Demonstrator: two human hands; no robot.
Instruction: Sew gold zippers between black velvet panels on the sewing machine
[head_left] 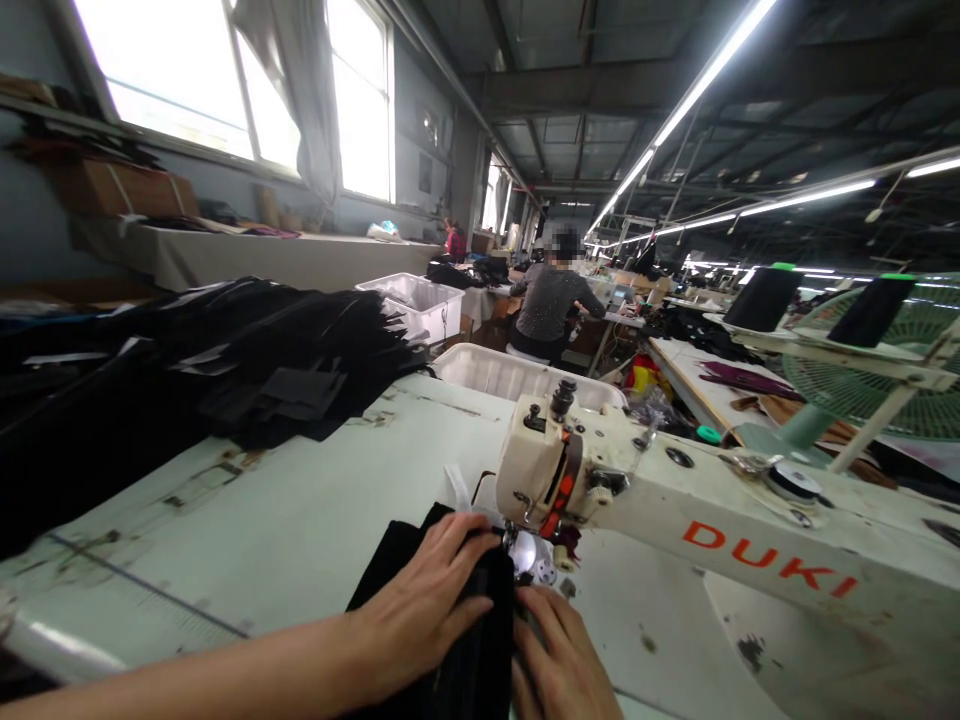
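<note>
A piece of black fabric lies on the machine table, its far end under the head of a white sewing machine lit by a small lamp. My left hand rests flat on the fabric, thumb spread from the fingers, with the fingertips close to the presser foot. At the fabric's right edge, my right hand has its fingers bent together against the cloth; the lower part of this hand is cut off by the frame. Behind the fabric a white strip sticks up beside the machine head.
Stacked black fabric pieces cover the table's left side. Beyond the table stand a white plastic bin and another white crate. Black thread cones and a green fan are at right. A co-worker sits farther back.
</note>
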